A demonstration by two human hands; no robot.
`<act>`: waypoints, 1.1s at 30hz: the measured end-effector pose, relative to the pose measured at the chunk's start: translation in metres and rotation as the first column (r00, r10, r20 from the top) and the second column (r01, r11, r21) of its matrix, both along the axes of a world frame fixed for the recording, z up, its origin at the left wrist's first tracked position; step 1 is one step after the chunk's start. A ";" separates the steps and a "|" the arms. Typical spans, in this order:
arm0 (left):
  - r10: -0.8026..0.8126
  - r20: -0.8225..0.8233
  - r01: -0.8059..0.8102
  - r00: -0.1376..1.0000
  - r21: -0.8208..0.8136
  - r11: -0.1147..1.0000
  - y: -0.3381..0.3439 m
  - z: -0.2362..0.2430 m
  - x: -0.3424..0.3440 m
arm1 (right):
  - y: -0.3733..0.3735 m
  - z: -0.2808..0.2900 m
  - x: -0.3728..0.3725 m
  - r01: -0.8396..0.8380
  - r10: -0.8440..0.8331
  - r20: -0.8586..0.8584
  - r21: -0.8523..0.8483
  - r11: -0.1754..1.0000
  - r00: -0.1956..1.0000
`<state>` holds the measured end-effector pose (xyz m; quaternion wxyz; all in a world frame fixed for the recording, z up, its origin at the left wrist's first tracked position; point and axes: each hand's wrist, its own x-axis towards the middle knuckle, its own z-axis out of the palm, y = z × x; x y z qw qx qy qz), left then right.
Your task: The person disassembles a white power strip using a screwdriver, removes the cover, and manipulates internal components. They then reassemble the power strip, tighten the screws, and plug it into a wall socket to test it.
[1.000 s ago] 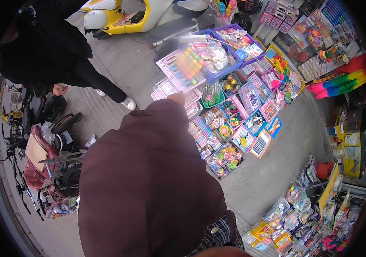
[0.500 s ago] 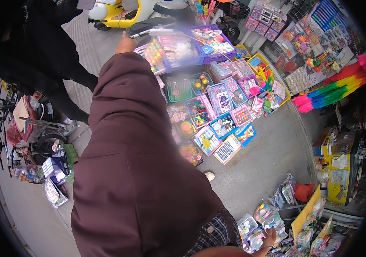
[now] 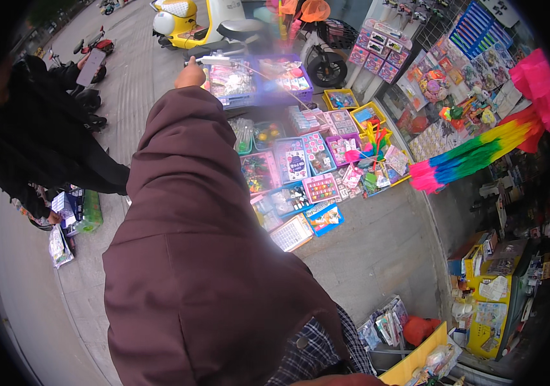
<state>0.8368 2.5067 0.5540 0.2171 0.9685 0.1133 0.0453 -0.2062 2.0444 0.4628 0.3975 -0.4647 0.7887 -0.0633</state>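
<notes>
My left arm, in a maroon sleeve point(image 3: 172, 244), stretches far forward over the goods. At its end my left hand point(image 3: 190, 75) is closed, seemingly round the white handle point(image 3: 217, 60) of a thin stick. The stick slants right across the trays, and haze blurs part of it; where it ends I cannot make out. Just beyond the hand stands a bluish bin point(image 3: 239, 100) of packaged goods, beside a purple crate point(image 3: 307, 91). Nearer lie several trays of toys and a boxed set in purple and white point(image 3: 296, 165). My right hand is out of view.
A person in black point(image 3: 56, 135) stands at the left holding a phone point(image 3: 91, 68). A yellow scooter point(image 3: 191, 29) is parked beyond the bins. A rainbow feathery streamer point(image 3: 474, 151) hangs at the right, near a yellow cabinet point(image 3: 487, 321). A yellow board point(image 3: 413, 360) leans at lower right.
The view has shifted, showing more street at the far left. My left hand stays closed over the bins while the stick's angle has changed. My right hand has left the view at lower right.
</notes>
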 end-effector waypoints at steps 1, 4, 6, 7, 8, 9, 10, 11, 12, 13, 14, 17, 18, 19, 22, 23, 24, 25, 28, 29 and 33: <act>0.013 0.004 -0.013 1.000 -0.004 1.000 -0.013 0.003 -0.011 | -0.036 0.004 -0.005 -0.026 0.026 0.009 -0.028 0.999 1.000; 0.025 -0.036 -0.024 0.999 0.031 0.999 -0.059 -0.007 -0.056 | -0.143 0.017 -0.022 -0.097 0.101 0.026 -0.107 0.989 0.995; 0.001 0.052 -0.003 0.999 0.039 0.999 -0.096 -0.023 -0.095 | -0.206 0.020 -0.028 -0.123 0.130 0.045 -0.127 0.984 0.990; -0.007 0.091 0.004 0.996 0.038 0.999 -0.112 -0.029 -0.114 | -0.236 0.021 -0.028 -0.146 0.154 0.055 -0.132 0.980 0.986; 0.019 0.020 -0.020 1.000 0.037 0.999 -0.126 -0.032 -0.129 | -0.261 0.019 -0.027 -0.155 0.164 0.070 -0.126 0.980 0.984; 0.064 -0.039 -0.062 0.997 0.061 0.996 -0.140 -0.037 -0.145 | -0.285 0.016 -0.024 -0.167 0.176 0.072 -0.113 0.979 0.982; 0.095 -0.098 -0.088 0.991 0.079 0.993 -0.152 -0.043 -0.161 | -0.307 0.012 -0.020 -0.184 0.192 0.079 -0.100 0.978 0.978; 0.126 -0.156 -0.112 0.980 0.099 0.989 -0.163 -0.049 -0.177 | -0.327 0.008 -0.015 -0.197 0.203 0.084 -0.080 0.977 0.976; 0.126 -0.216 -0.113 0.968 0.072 0.991 -0.171 -0.055 -0.192 | -0.346 0.001 -0.007 -0.213 0.218 0.093 -0.063 0.975 0.972; 0.125 -0.265 -0.115 0.956 0.053 0.992 -0.180 -0.060 -0.203 | -0.364 -0.006 0.001 -0.232 0.235 0.104 -0.041 0.972 0.966; 0.131 -0.269 -0.126 0.954 0.036 0.991 -0.189 -0.067 -0.214 | -0.380 -0.013 0.009 -0.250 0.250 0.116 -0.017 0.968 0.961; 0.168 -0.173 -0.164 0.970 0.039 0.986 -0.221 -0.088 -0.232 | -0.422 -0.045 0.041 -0.301 0.286 0.162 0.075 0.951 0.944; 0.176 -0.137 -0.169 0.975 0.062 0.984 -0.236 -0.095 -0.231 | -0.435 -0.055 0.051 -0.315 0.293 0.176 0.108 0.943 0.940; 0.195 -0.171 -0.186 0.966 0.067 0.980 -0.255 -0.103 -0.227 | -0.448 -0.064 0.061 -0.328 0.302 0.183 0.136 0.935 0.936; 0.212 -0.282 -0.214 0.936 0.022 0.977 -0.332 -0.142 -0.228 | -0.491 -0.079 0.085 -0.346 0.309 0.192 0.210 0.914 0.932; 0.184 -0.316 -0.193 0.931 0.003 0.981 -0.362 -0.161 -0.236 | -0.505 -0.081 0.090 -0.343 0.305 0.184 0.230 0.911 0.934; 0.165 -0.322 -0.184 0.932 -0.029 0.982 -0.399 -0.181 -0.246 | -0.520 -0.083 0.093 -0.341 0.302 0.182 0.246 0.907 0.936; 0.043 -0.442 -0.074 0.896 -0.052 0.996 -0.437 -0.200 -0.255 | -0.535 -0.085 0.098 -0.335 0.295 0.182 0.260 0.906 0.938; -0.243 -0.541 0.255 0.805 -0.055 0.965 -0.565 -0.250 -0.293 | -0.577 -0.090 0.105 -0.313 0.272 0.172 0.295 0.903 0.947; -0.429 -0.516 0.440 0.741 -0.109 0.891 -0.598 -0.259 -0.308 | -0.589 -0.091 0.106 -0.310 0.269 0.169 0.307 0.900 0.948; -0.730 -0.496 0.779 0.470 -0.156 0.608 -0.752 -0.230 -0.343 | -0.635 -0.091 0.123 -0.317 0.258 0.211 0.328 0.890 0.943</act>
